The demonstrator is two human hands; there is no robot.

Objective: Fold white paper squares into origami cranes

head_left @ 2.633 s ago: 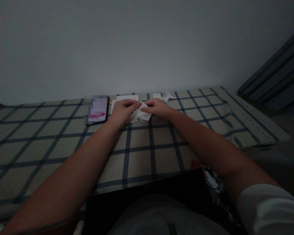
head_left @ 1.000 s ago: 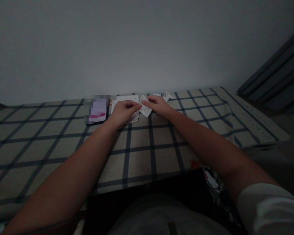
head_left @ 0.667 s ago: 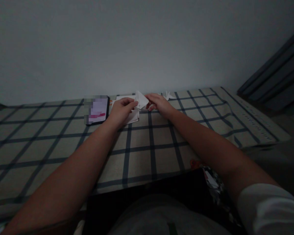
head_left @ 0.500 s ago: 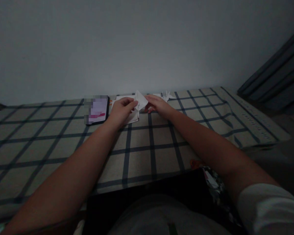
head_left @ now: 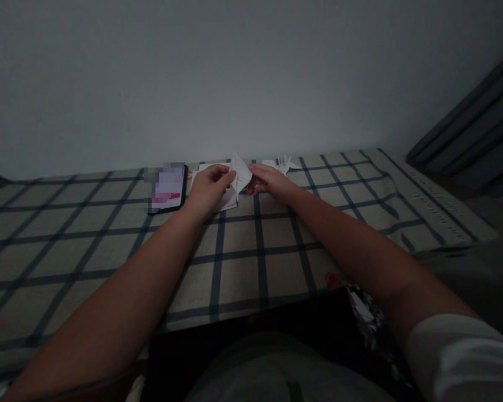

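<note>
A folded piece of white paper (head_left: 240, 174) with a pointed top is held up between my two hands. My left hand (head_left: 212, 183) pinches its left side between thumb and fingers. At its right edge, my right hand (head_left: 269, 180) grips the paper with its fingertips; some of those fingers are hidden behind the hand. Under and behind my left hand lie flat white sheets of paper (head_left: 228, 201). Just beyond my right hand sits a folded paper crane (head_left: 285, 164), its points sticking up.
A phone (head_left: 167, 188) with a lit, partly blurred screen lies to the left of my hands. The table (head_left: 255, 257) wears a checked cloth and meets a plain wall (head_left: 251, 78) at the back. A dark curtain (head_left: 473, 106) hangs at the far right.
The folded paper has turned slightly between my fingers and its right edge looks more curved. Both hands stay in nearly the same place.
</note>
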